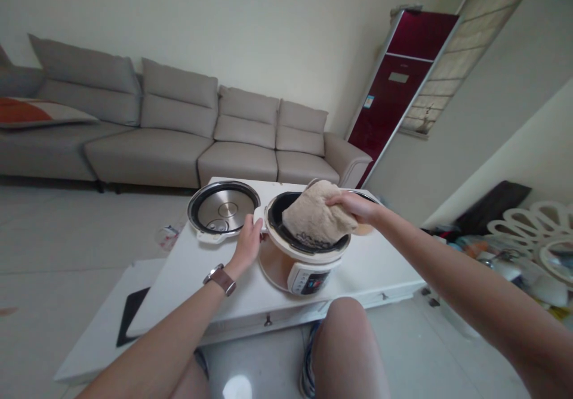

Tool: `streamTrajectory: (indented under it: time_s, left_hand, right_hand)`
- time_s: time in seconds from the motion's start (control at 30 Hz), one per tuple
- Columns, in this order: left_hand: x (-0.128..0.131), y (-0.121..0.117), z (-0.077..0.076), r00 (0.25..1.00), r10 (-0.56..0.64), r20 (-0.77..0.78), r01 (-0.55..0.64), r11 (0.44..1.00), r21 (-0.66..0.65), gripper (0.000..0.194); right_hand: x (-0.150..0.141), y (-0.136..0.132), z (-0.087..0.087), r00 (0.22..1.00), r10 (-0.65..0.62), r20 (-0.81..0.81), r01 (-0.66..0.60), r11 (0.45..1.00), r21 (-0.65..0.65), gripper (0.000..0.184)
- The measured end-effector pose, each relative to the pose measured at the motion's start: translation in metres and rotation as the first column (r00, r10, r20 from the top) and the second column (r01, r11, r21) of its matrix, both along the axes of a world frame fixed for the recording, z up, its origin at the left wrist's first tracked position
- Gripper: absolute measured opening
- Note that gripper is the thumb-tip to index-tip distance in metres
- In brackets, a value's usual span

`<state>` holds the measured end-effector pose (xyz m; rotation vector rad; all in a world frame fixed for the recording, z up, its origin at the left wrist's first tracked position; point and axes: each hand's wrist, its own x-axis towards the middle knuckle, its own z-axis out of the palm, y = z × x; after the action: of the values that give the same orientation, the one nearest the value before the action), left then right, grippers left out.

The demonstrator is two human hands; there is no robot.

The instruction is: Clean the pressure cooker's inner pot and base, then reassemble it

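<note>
Nearest, one bare knee is rising in front of the white surface, whose front edge is showing two drawer handles. One cooker is standing upright on it, its panel facing the person. The left hand, below one wristwatch, is gripping the side handle; this grip is looking closed, with little gap. The right hand is pinching one beige cloth in a nearly closed grip, and the cloth is bunching over and into the cooker's open mouth. The step in hand is seemingly wiping inside; moving the cloth along is likely calling for a firm pinch and a steadied body. One lid is lying left of the cooker, underside up. One round-rimmed item is sitting at the right, partly hidden. Farther off, one sofa is showing four back cushions, and one red fridge is standing at the far right.
</note>
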<state>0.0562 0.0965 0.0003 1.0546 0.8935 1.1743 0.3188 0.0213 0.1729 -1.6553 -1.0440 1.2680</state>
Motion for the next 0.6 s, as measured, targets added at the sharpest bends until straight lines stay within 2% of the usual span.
streamTrajectory:
  time_s: [0.07, 0.13, 0.23, 0.3, 0.37, 0.47, 0.53, 0.57, 0.6]
  left_hand:
    - [0.000, 0.001, -0.002, 0.996, 0.025, -0.087, -0.014, 0.992, 0.123, 0.022]
    - [0.001, 0.003, -0.004, 0.984, 0.056, -0.169, -0.020, 0.978, 0.207, 0.023]
    - [0.002, 0.005, -0.007, 0.969, 0.075, -0.234, -0.012, 0.966, 0.258, 0.023]
    - [0.002, 0.006, -0.008, 0.965, 0.078, -0.250, -0.006, 0.960, 0.278, 0.023]
    - [0.002, 0.007, -0.009, 0.963, 0.076, -0.258, -0.003, 0.962, 0.273, 0.025]
    - [0.002, 0.008, -0.010, 0.961, 0.088, -0.263, -0.011, 0.960, 0.280, 0.028]
    - [0.003, 0.008, -0.010, 0.962, 0.095, -0.257, -0.018, 0.957, 0.289, 0.030]
    - [0.003, 0.008, -0.010, 0.964, 0.095, -0.248, -0.020, 0.958, 0.286, 0.030]
    - [0.004, 0.007, -0.010, 0.967, 0.095, -0.237, -0.026, 0.960, 0.279, 0.030]
  right_hand:
    - [-0.005, 0.009, -0.003, 0.996, -0.070, 0.050, 0.065, 0.993, 0.100, 0.028]
    - [-0.017, 0.019, -0.013, 0.989, -0.064, 0.134, 0.039, 0.982, 0.186, 0.027]
    - [-0.045, 0.029, -0.038, 0.964, 0.088, 0.250, -0.129, 0.980, 0.153, 0.026]
    - [-0.066, 0.031, -0.053, 0.942, 0.230, 0.244, -0.262, 0.959, 0.106, 0.025]
    - [-0.080, 0.031, -0.063, 0.919, 0.298, 0.259, -0.333, 0.937, 0.105, 0.023]
    - [-0.077, 0.025, -0.064, 0.889, 0.392, 0.235, -0.408, 0.913, 0.021, 0.021]
    - [-0.061, 0.020, -0.056, 0.866, 0.490, 0.095, -0.481, 0.870, -0.107, 0.021]
    - [-0.052, 0.017, -0.050, 0.858, 0.514, 0.014, -0.506, 0.849, -0.155, 0.022]
    - [-0.042, 0.014, -0.043, 0.870, 0.493, -0.032, -0.490, 0.853, -0.179, 0.022]
